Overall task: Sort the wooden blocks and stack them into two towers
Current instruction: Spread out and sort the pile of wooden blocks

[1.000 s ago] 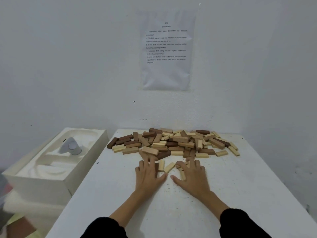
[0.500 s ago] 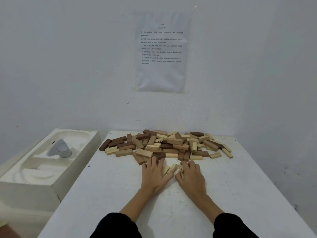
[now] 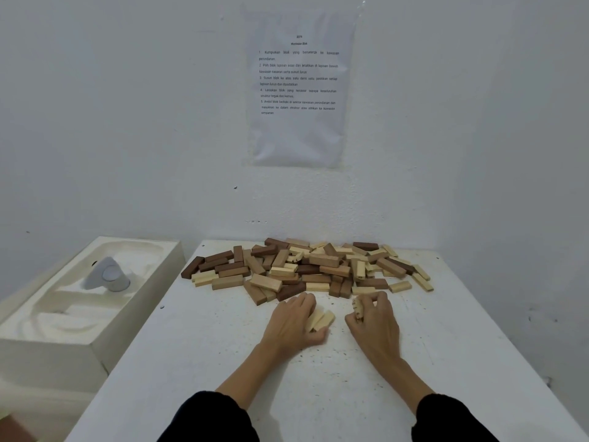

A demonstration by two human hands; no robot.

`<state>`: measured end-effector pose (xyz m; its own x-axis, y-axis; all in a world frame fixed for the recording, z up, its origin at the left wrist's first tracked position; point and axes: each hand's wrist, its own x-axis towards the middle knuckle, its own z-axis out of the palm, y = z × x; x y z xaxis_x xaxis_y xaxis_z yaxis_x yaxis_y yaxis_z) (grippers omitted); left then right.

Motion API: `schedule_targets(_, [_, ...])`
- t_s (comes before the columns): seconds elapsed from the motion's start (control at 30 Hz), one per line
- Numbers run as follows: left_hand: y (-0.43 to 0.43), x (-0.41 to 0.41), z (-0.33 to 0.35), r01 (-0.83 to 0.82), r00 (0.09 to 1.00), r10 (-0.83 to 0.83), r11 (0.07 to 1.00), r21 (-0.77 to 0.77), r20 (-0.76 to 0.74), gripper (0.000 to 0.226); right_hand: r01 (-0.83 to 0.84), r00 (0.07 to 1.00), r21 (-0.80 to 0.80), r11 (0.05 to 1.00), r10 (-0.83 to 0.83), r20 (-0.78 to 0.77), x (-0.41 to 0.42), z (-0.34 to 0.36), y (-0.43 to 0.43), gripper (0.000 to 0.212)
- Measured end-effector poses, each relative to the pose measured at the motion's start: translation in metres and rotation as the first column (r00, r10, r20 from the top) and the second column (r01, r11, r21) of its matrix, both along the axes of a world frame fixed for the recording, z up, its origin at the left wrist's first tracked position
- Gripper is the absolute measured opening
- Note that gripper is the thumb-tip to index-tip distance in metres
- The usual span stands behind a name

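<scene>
Heap of light and dark rectangular wooden blocks [image 3: 306, 269]: loose, colours mixed, spread across the far part of the white speckled surface [image 3: 191, 362] close to the wall.

My left hand [image 3: 294, 323]: just near of the heap, fingers and thumb curled about a small bundle of pale wooden blocks [image 3: 320, 319] that rests on the surface.

My right hand [image 3: 374, 327]: beside the left, fingers bent round a single pale block [image 3: 357, 306], seemingly stood on end, though it is mostly hidden.

Printed paper sheet [image 3: 299, 90]: on the far wall.

White moulded tray [image 3: 63, 314]: left of the surface, holding a grey rounded object [image 3: 106, 277].
</scene>
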<state>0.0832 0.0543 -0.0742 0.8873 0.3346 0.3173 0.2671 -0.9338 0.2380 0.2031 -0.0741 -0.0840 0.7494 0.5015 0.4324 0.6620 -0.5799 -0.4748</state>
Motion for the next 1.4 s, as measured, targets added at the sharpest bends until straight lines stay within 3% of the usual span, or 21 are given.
schedule_targets(0.1, [-0.006,-0.003,0.003,0.009,0.998,-0.003,0.995,-0.1,0.066,0.033,-0.037,0.999,0.008,0.999,0.036,0.022,0.0,-0.002,-0.001,0.022])
schedule_targets(0.3, [-0.001,-0.013,0.01,0.086,0.969,-0.016,0.956,-0.281,0.245,0.034,-0.069,0.99,0.183,0.981,0.09,-0.11,0.011,0.0,0.0,0.014])
schedule_targets(0.37, [0.016,-0.012,0.015,0.108,0.95,-0.002,0.94,-0.323,0.311,0.033,-0.111,0.987,0.201,0.973,0.131,-0.091,0.02,0.007,0.006,0.014])
schedule_targets(0.53, [0.072,0.004,0.052,-0.014,0.894,0.169,0.937,-0.35,0.416,0.029,-0.127,0.992,0.134,0.983,0.126,0.011,0.066,0.049,0.038,0.014])
schedule_targets(0.67, [0.116,0.014,0.067,-0.119,0.8,0.379,0.86,-0.496,0.465,0.028,-0.059,0.998,0.005,0.998,0.059,0.0,0.101,0.07,0.062,0.024])
schedule_targets(0.8, [0.149,0.024,0.053,-0.16,0.792,0.448,0.808,-0.567,0.415,0.03,-0.032,0.998,-0.055,0.998,0.029,-0.054,0.125,0.069,0.078,0.027])
schedule_targets(0.97, [0.164,0.03,0.032,-0.163,0.854,0.388,0.833,-0.529,0.347,0.029,-0.03,0.995,-0.139,0.99,0.017,-0.096,0.129,0.056,0.089,0.039])
schedule_targets(1.03, [0.167,0.019,0.03,-0.154,0.836,0.384,0.849,-0.505,0.391,0.025,-0.003,0.998,-0.117,0.993,-0.005,-0.062,0.127,0.052,0.089,0.038])
schedule_targets(1.1, [0.178,0.002,0.031,-0.284,0.783,0.468,0.855,-0.435,0.41,0.025,0.035,0.999,-0.077,0.996,-0.035,-0.005,0.127,0.05,0.088,0.041])
schedule_targets(1.17, [0.199,-0.02,0.023,-0.513,0.718,0.639,0.754,-0.411,0.275,0.036,0.081,0.997,-0.034,0.996,-0.081,0.007,0.129,0.049,0.082,0.043])
schedule_targets(1.23, [0.218,-0.045,0.01,-0.625,0.692,0.722,0.616,-0.48,0.025,0.058,0.132,0.991,-0.032,0.991,-0.132,-0.018,0.134,0.044,0.074,0.045])
schedule_targets(1.3, [0.224,-0.059,-0.005,-0.58,0.766,0.64,0.65,-0.492,-0.058,0.076,0.18,0.982,-0.049,0.983,-0.182,-0.056,0.139,0.035,0.064,0.044])
schedule_targets(1.33, [0.223,-0.06,-0.009,-0.568,0.787,0.614,0.684,-0.459,-0.059,0.073,0.199,0.976,-0.052,0.979,-0.202,-0.077,0.14,0.03,0.06,0.043])
schedule_targets(1.4, [0.217,-0.057,-0.01,-0.565,0.754,0.656,0.65,-0.508,0.002,0.071,0.212,0.971,-0.035,0.977,-0.214,-0.106,0.139,0.021,0.052,0.04])
